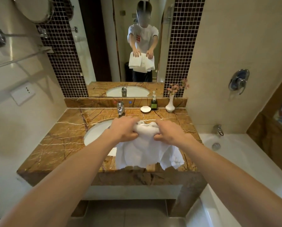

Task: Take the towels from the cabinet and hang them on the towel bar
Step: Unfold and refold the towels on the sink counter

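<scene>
left hand [123,130]: gripping the bunched upper edge of the white towels [143,154], fingers curled over the top, thumb underneath

right hand [169,132]: same grip on the same bundle, just beside the left hand, with a hump of cloth showing between the two

towels: held up between and below the hands, hanging loose over the front part of the marble worktop [58,145]; lower edges uneven; contact with the worktop cannot be told

sink basin [97,131]: set into the worktop, to the left of the left hand and partly hidden by that forearm

tap [120,108]: just beyond the left hand, at the back of the basin

soap dish [145,109], dark pump bottle [154,104], white vase [170,105] with pink flowers: in a row at the back of the worktop, beyond the right hand

mirror [104,46]: on the wall past both hands; its reflection shows both hands on top of the hanging towels

bathtub [235,153]: right of the right hand, beside the worktop

metal rail [19,60]: on the wall, high and far left of the left hand
</scene>
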### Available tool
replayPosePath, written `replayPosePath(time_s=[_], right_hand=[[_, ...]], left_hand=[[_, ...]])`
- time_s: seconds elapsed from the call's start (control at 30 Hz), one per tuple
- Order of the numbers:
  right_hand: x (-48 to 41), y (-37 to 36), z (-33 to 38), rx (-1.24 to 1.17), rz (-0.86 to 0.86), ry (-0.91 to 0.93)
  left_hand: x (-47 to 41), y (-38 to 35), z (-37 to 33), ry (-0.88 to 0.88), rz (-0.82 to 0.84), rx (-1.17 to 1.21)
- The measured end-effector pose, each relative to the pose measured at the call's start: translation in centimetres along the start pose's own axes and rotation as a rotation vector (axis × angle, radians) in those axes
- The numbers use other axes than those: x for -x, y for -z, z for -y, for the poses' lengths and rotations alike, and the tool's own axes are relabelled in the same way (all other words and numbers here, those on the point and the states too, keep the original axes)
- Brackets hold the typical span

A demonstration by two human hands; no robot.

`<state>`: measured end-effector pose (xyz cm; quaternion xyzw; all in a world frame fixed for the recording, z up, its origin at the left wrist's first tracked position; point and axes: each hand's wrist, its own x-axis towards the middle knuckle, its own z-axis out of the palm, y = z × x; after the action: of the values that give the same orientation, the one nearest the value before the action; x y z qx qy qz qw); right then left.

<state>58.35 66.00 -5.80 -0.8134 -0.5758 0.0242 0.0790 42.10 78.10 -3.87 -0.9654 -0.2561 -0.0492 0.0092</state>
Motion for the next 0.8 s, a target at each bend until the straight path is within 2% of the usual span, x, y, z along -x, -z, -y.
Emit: replayPosePath(time_s=[0.5, 0.8], right_hand=[[-9.5, -0.2, -5.1, -0.012, 0.042, 0.027], [-15.3, -1.0, -7.5, -0.034, 0.052, -0.064]], left_hand=[[-10.6, -2.0, 2.3, 0.01, 0.011, -0.002], [-17.7, -3.4, 5.1, -0.063, 0.009, -0.017]])
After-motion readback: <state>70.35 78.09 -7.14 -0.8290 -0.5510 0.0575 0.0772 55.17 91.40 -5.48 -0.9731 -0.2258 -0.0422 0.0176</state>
